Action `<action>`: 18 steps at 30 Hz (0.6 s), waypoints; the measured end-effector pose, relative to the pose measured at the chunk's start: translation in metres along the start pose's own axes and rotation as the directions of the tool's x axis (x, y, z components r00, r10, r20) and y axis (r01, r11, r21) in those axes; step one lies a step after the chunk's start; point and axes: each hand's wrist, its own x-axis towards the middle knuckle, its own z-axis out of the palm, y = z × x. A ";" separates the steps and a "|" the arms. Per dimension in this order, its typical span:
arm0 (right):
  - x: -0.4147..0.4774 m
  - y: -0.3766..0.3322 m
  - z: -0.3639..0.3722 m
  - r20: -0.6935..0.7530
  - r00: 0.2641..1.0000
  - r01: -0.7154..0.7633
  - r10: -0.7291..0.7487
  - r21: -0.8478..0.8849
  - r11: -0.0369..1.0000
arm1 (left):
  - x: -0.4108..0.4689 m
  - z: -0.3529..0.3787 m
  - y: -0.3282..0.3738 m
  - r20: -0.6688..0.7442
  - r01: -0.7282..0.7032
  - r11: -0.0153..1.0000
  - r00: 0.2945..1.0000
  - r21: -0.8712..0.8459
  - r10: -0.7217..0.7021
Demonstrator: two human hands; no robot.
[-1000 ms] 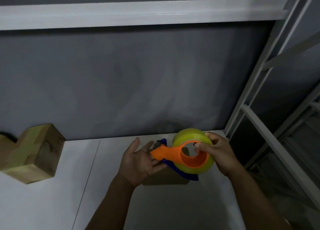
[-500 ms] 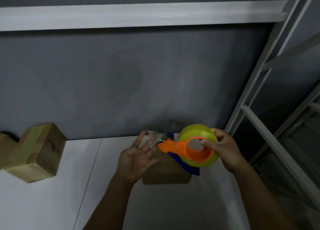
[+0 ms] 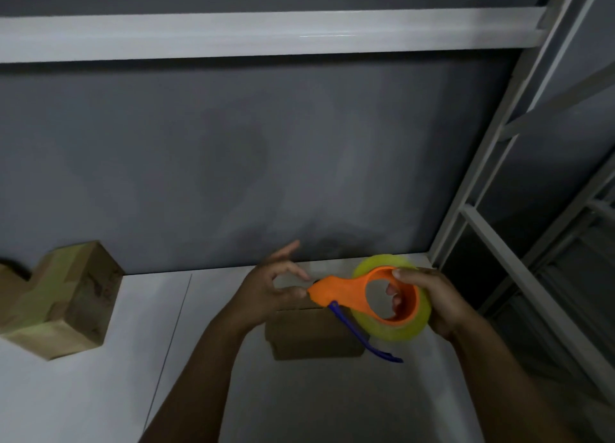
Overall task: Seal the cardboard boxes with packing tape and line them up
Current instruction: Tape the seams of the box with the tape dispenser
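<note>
1. The right hand [image 3: 439, 302] is gripping the tape dispenser [image 3: 349, 291], a smooth orange plastic ring that narrows to a blunt nose. Its thumb is pressing on the ring's upper rim and its fingers are curling through the hole.
2. A tape roll [image 3: 409, 329], glossy, translucent and yellowish, is sitting round the ring. A thin blue strip [image 3: 362, 339] is jutting out below it.
3. The left hand [image 3: 266, 292] is pinching at the dispenser's nose, thumb and one fingertip closed together, with the other fingers fanning upward and apart. Whether a tape end is lying in the pinch I cannot tell.
4. The dispenser is being held over a plain brown cardboard box [image 3: 309, 337], matte and rectangular, which is resting on the table near the back wall. The hands are hiding most of its top.
5. Well apart at the left, the taped boxes [image 3: 66, 302] are standing together, shiny bands crossing their faces.
6. The white table [image 3: 100, 392] is showing a smooth top with one thin seam. A dull grey wall [image 3: 233, 159] is rising behind it under a white beam [image 3: 233, 36]. A pale metal rack [image 3: 482, 216] is standing at the right.
</note>
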 end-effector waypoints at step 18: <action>-0.007 0.023 0.022 0.184 0.983 -0.030 -0.018 0.258 0.966 | 0.006 0.025 0.001 -0.402 0.303 0.912 0.826 -0.277 -0.396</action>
